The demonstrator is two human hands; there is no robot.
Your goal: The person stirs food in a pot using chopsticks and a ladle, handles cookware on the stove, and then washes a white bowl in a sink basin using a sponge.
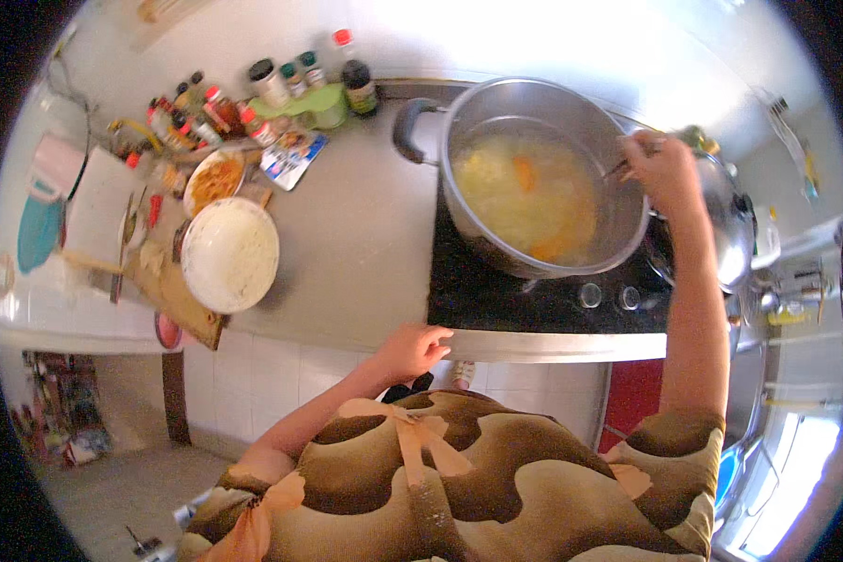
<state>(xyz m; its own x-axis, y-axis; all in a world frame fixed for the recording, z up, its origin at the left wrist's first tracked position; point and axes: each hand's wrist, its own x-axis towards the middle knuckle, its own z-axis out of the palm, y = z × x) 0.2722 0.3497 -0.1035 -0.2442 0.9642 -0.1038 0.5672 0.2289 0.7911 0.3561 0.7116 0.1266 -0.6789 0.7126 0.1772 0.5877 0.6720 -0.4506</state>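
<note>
A large metal pot (622,242) stands on the black cooktop (478,302), its dark side handle pointing left. Cloudy yellowish broth (534,190) fills its lower part, with pale pieces and an orange piece (525,173) in it. Over the pot's right rim, my right hand (664,168) grips a thin dark utensil (617,168) that slants into the pot; blur hides its exact kind. My left hand (414,351) is beside the counter's front edge, left of the cooktop. It holds nothing, and its fingers are loosely bent and apart.
Left on the counter are a white bowl (230,254), a dish of orange-brown food (216,179) and a wooden board (183,302). Seasoning bottles, a green rack (327,107) and a soy sauce bottle (358,84) line the wall. A domed metal lid (727,218) sits right of the pot.
</note>
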